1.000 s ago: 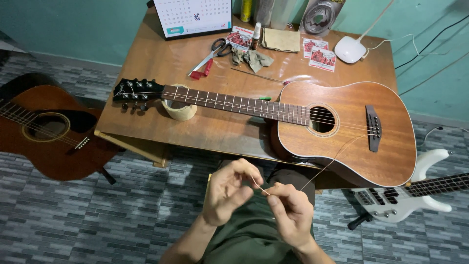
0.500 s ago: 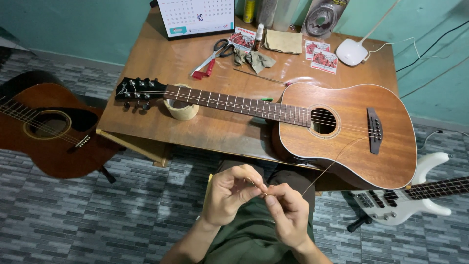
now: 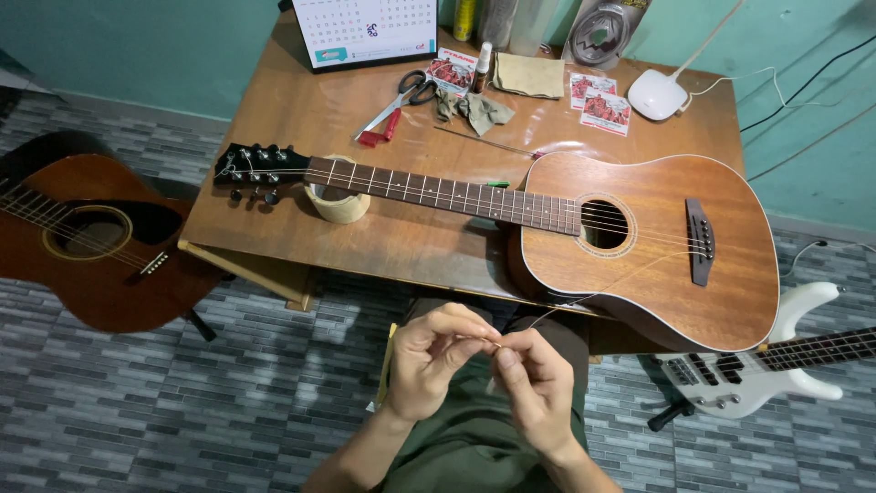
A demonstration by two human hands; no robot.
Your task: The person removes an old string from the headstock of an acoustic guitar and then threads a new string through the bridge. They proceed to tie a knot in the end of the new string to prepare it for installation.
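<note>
Below the table (image 3: 274,119) edge, over the lap: left hand (image 3: 436,361) and right hand (image 3: 538,388) both pinching the loose end of a guitar string (image 3: 584,297) trailing from the guitar (image 3: 639,237). Probably end-handling step; steady fingertip grip needed.

At the table's far edge you find a white desk calendar (image 3: 365,27) standing upright. One red-and-white square packet (image 3: 452,71) lies beside the scissors (image 3: 401,99); two more red-and-white packets (image 3: 602,102) lie near the white lamp base (image 3: 657,94).
</note>
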